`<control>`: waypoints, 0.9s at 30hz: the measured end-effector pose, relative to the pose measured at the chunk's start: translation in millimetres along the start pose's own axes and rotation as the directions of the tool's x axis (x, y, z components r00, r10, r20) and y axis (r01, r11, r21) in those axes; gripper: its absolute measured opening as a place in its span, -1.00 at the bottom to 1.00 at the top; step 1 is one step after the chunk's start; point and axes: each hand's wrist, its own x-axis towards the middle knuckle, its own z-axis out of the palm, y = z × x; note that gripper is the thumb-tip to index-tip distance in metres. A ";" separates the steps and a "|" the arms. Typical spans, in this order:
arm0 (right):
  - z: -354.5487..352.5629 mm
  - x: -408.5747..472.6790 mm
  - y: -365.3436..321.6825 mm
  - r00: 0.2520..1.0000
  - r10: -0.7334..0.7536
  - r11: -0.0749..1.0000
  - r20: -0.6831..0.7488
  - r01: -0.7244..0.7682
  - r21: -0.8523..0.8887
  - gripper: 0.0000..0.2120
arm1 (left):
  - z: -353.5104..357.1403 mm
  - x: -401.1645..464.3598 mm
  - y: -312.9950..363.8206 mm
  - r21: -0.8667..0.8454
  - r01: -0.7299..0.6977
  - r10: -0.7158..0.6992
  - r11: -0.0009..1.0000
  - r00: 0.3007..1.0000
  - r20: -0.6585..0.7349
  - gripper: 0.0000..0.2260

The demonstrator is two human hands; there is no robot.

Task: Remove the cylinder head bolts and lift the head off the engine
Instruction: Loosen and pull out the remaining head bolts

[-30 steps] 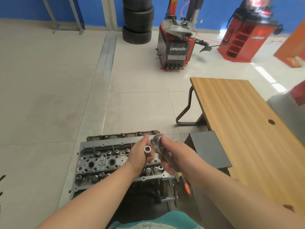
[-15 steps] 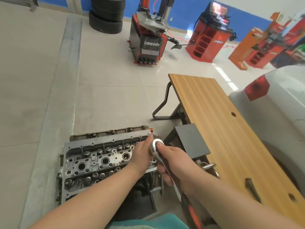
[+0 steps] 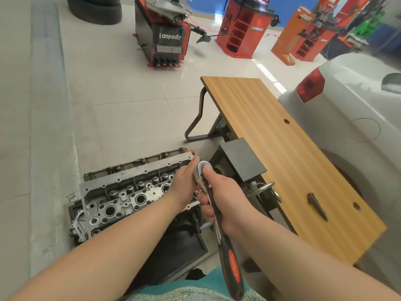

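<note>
**Cylinder head still bolted down while you fit the socket**

The grey cast-aluminium cylinder head [image 3: 134, 192] sits on the dark engine block [image 3: 173, 242] on the floor, just off the near left corner of the long wood-topped workbench [image 3: 288, 153]. A second ago you held a small chrome socket apart from the ratchet head, over the right end of the cylinder head. Now your left hand [image 3: 184, 187] has closed up against the head of the chrome ratchet wrench with its red-and-black handle [image 3: 217, 216], and the socket is hidden behind your fingers. That suggests you are pressing it onto the drive, though I cannot tell whether it has seated. Your right hand [image 3: 221, 203] is wrapped round the ratchet's shank, thumb flat on the round head.

For the task, this is tool preparation only: no bolt has been touched yet.

As for containers, none is plainly visible. The black box [image 3: 238, 159] at the bench's near left corner is closed on the faces I can see. A dark pin-like tool [image 3: 316, 206] lies loose near the bench's near right edge.
</note>
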 end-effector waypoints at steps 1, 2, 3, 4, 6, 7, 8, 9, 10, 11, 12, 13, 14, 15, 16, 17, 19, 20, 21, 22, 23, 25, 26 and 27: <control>-2.5 1.4 -3.0 1.000 -0.008 0.999 0.017 0.008 -0.046 -0.49 | -1.4 0.9 1.2 -0.011 0.001 0.000 1.000 1.000 0.010 -0.43; -5.9 3.3 -7.3 0.999 -0.007 0.995 0.040 0.011 -0.097 -0.48 | -2.8 1.2 2.8 -0.028 0.001 -0.001 1.000 1.000 0.017 -0.46; -10.2 5.8 -12.4 0.998 -0.004 0.988 0.066 0.014 -0.151 -0.46 | -4.2 0.9 4.6 -0.049 0.006 -0.006 0.999 1.000 0.015 -0.50; -14.2 8.8 -18.1 0.996 -0.009 0.977 0.090 0.029 -0.213 -0.43 | -5.3 0.3 6.9 -0.063 0.014 -0.014 0.998 1.000 0.007 -0.51; -20.4 14.3 -29.7 0.992 -0.034 0.937 0.122 0.074 -0.343 -0.40 | -7.0 0.4 9.5 -0.037 0.026 -0.026 0.999 1.000 -0.004 -0.49; -22.2 16.6 -35.3 0.990 -0.042 0.911 0.134 0.093 -0.403 -0.41 | -7.4 0.5 9.9 -0.008 0.027 -0.028 1.000 1.000 -0.011 -0.50; -23.7 18.5 -40.1 0.988 -0.047 0.882 0.147 0.110 -0.458 -0.44 | -7.5 -0.1 11.0 0.015 0.027 -0.027 1.000 1.000 -0.016 -0.51; -25.3 20.7 -44.6 0.986 -0.048 0.853 0.159 0.123 -0.507 -0.46 | -7.2 -0.6 11.9 0.025 0.023 -0.023 0.999 1.000 -0.019 -0.52; -27.0 22.3 -48.8 0.985 -0.041 0.825 0.167 0.128 -0.550 -0.47 | -7.0 -1.7 13.2 0.026 0.019 -0.019 0.999 1.000 -0.017 -0.52; -28.7 23.1 -53.1 0.985 -0.029 0.799 0.172 0.126 -0.587 -0.48 | -6.6 -2.8 13.9 0.028 0.011 -0.011 1.000 1.000 -0.004 -0.51; -30.5 23.4 -57.2 0.984 -0.011 0.775 0.178 0.120 -0.620 -0.48 | -6.4 -4.0 14.3 0.034 0.005 -0.006 0.999 1.000 0.020 -0.51; -32.3 23.5 -60.2 0.983 0.012 0.752 0.184 0.112 -0.650 -0.49 | -5.5 -4.7 14.0 0.046 0.004 -0.006 0.999 0.999 0.045 -0.52; -33.7 23.7 -62.3 0.981 0.036 0.729 0.189 0.103 -0.677 -0.49 | -4.8 -5.4 13.6 0.058 0.005 -0.008 0.998 0.998 0.062 -0.53; -34.8 24.1 -63.4 0.980 0.052 0.710 0.191 0.098 -0.698 -0.48 | -4.4 -5.3 12.5 0.067 0.003 -0.007 0.998 0.998 0.067 -0.53; -35.1 24.8 -63.3 0.980 0.055 0.701 0.189 0.097 -0.707 -0.47 | -3.9 -5.2 11.7 0.066 -0.001 -0.003 0.998 0.998 0.065 -0.54; -34.5 25.9 -61.6 0.982 0.046 0.702 0.183 0.098 -0.706 -0.46 | -3.4 -4.8 11.1 0.051 -0.007 0.004 0.999 0.998 0.057 -0.55; -32.0 28.9 -53.3 0.986 0.012 0.725 0.166 0.106 -0.680 -0.42 | -2.6 -4.2 11.6 0.002 0.008 -0.008 1.000 0.999 0.042 -0.56; -30.9 29.6 -48.1 0.987 -0.002 0.750 0.161 0.108 -0.653 -0.41 | -2.7 -4.8 12.0 -0.007 0.024 -0.024 1.000 0.999 0.042 -0.53; -30.3 29.7 -43.0 0.987 -0.011 0.777 0.160 0.109 -0.620 -0.42 | -3.1 -5.8 12.1 -0.003 0.036 -0.036 0.999 0.998 0.051 -0.46; -30.3 29.8 -38.0 0.987 -0.019 0.798 0.160 0.111 -0.592 -0.43 | -4.1 -7.9 12.1 0.002 0.042 -0.042 0.999 0.997 0.058 -0.38; -30.6 29.5 -33.5 0.987 -0.031 0.806 0.155 0.117 -0.580 -0.42 | -5.3 -10.1 12.1 -0.014 0.034 -0.033 0.999 0.998 0.061 -0.33; -31.8 28.7 -26.1 0.991 -0.076 0.791 0.107 0.126 -0.599 -0.40 | -7.5 -15.0 15.2 -0.045 -0.062 0.065 0.997 0.995 0.080 -0.37; -32.7 28.4 -23.0 0.991 -0.113 0.768 0.072 0.133 -0.627 -0.40 | -8.0 -16.5 19.1 -0.003 -0.131 0.131 0.991 0.986 0.099 -0.42; -33.8 27.9 -20.6 0.986 -0.159 0.734 0.042 0.146 -0.663 -0.40 | -7.3 -17.4 24.7 0.072 -0.189 0.178 0.979 0.975 0.132 -0.50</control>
